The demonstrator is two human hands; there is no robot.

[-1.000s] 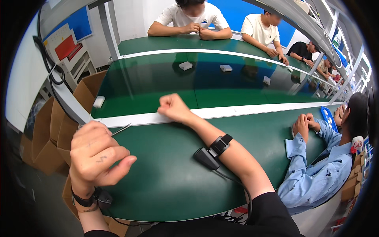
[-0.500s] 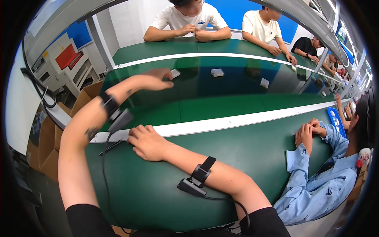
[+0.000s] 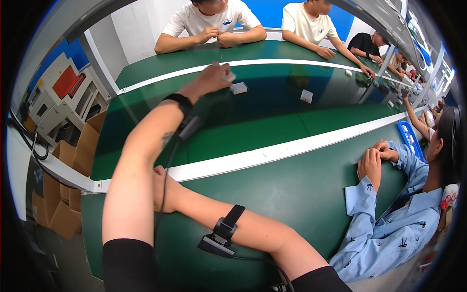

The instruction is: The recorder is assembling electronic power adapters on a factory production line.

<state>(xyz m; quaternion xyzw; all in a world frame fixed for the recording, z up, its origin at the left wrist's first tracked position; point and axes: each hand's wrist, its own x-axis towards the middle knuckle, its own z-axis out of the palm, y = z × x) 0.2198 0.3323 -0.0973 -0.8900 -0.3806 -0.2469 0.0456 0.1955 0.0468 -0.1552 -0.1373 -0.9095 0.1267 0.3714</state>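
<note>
My left hand (image 3: 214, 79) reaches over the dark green belt, its fingers closed around a small white box (image 3: 229, 77); the hand is a little blurred. Just beside it on the belt lies a second white box (image 3: 239, 88). A third white box (image 3: 306, 96) sits farther right. My right hand (image 3: 164, 193) is low over the near green bench top (image 3: 272, 194), by the white rail. My left forearm covers most of its fingers, so what they hold, if anything, is hidden.
A white rail (image 3: 253, 158) runs between bench and belt. To the right, a co-worker in a blue shirt (image 3: 389, 228) sits near a blue tray (image 3: 411, 141). Other people work across the belt. Cardboard boxes (image 3: 63, 209) stand at left; cables hang from my wrist devices.
My left hand has closed on the nearest white box and moved it toward the second box. The view has shifted, and my left forearm now crosses in front of my right hand.
</note>
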